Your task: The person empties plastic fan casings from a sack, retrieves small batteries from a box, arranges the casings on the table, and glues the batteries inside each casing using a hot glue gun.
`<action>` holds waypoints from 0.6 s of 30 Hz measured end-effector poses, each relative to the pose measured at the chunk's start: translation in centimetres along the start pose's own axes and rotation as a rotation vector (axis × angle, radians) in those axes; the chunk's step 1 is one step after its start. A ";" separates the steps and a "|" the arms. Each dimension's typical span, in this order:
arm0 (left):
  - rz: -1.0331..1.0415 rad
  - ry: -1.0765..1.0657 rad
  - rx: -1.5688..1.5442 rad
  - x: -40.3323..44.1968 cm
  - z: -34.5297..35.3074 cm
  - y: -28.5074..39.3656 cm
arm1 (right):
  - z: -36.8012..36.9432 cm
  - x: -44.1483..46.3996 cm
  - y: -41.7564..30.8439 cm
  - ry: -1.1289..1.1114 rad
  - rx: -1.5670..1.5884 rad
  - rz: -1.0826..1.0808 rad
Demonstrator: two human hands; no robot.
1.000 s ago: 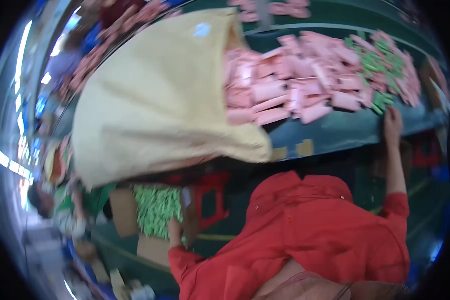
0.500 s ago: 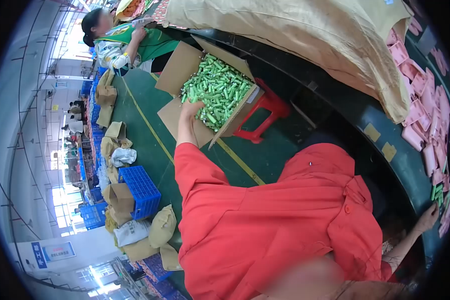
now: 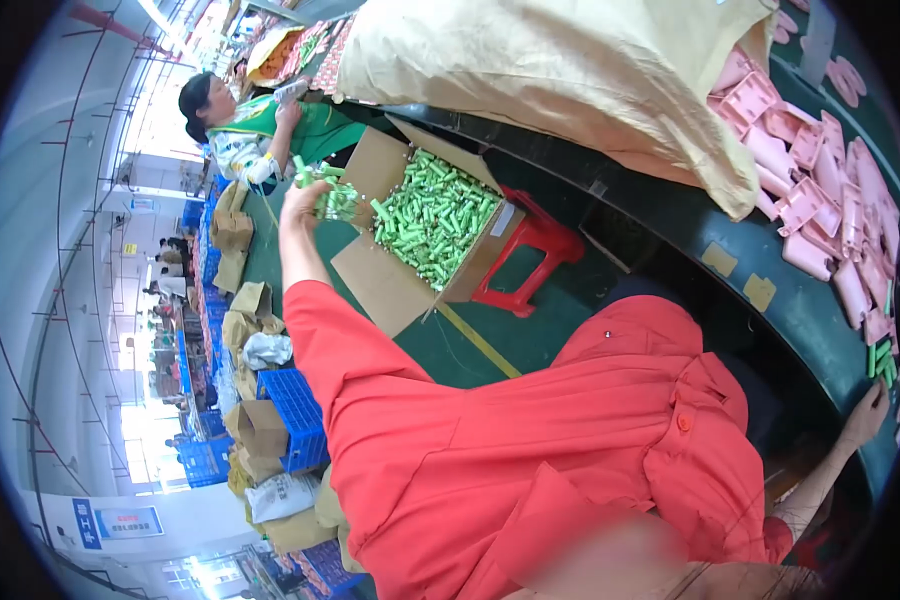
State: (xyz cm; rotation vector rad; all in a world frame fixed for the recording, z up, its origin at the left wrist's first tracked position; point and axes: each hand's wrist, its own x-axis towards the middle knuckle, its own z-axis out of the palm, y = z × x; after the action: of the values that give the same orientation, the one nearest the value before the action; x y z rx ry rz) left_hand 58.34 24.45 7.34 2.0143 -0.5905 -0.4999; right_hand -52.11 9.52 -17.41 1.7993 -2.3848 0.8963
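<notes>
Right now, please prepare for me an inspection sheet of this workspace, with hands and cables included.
Surface: green workbench bearing a beige sack and pink plastic parts.
Job's things: green cylindrical pieces in an open cardboard box; several more on the workbench.
Clutter: blue crate and white sack, away from the box.
Hands: left hand grips a bunch of green cylindrical pieces; right hand is beside those on the workbench, contact unclear.
Cables: nothing seen on the workbench.
Surroundings: red stool by the box; co-worker in green apron.
</notes>
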 end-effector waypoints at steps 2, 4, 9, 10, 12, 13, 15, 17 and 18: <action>-0.022 0.011 -0.037 1.0 -0.8 4.2 | 0.6 -0.3 0.3 0.018 0.029 0.006; 0.052 -0.018 -0.023 1.9 -1.2 9.2 | 0.6 -0.6 -0.2 0.034 0.072 -0.011; 0.255 -0.059 0.058 -0.7 3.1 24.5 | 0.4 -1.6 -2.8 0.065 0.148 0.029; 0.260 -0.047 0.087 -1.4 4.6 27.5 | 0.0 -1.7 -3.8 0.085 0.146 0.002; 0.311 -0.130 0.058 -2.8 8.1 32.9 | 0.3 -1.9 -3.7 0.103 0.189 -0.014; 0.348 -0.200 0.024 -3.4 10.2 35.4 | 0.0 -2.0 -4.4 0.123 0.174 -0.034; 0.408 -0.368 -0.069 -4.3 14.8 39.8 | 0.3 -2.3 -4.4 0.158 0.179 -0.011; 0.478 -0.486 -0.120 -7.0 20.5 42.4 | -0.3 -2.5 -5.9 0.184 0.211 0.004; 0.488 -0.543 -0.153 -7.4 23.2 43.3 | -0.6 -2.5 -6.6 0.191 0.224 0.004</action>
State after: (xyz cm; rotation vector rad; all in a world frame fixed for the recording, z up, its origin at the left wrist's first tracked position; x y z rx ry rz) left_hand 30.53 -5.82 35.13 1.5070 -1.2915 -0.7634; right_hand -45.61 10.92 -14.98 1.6856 -2.2486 1.3178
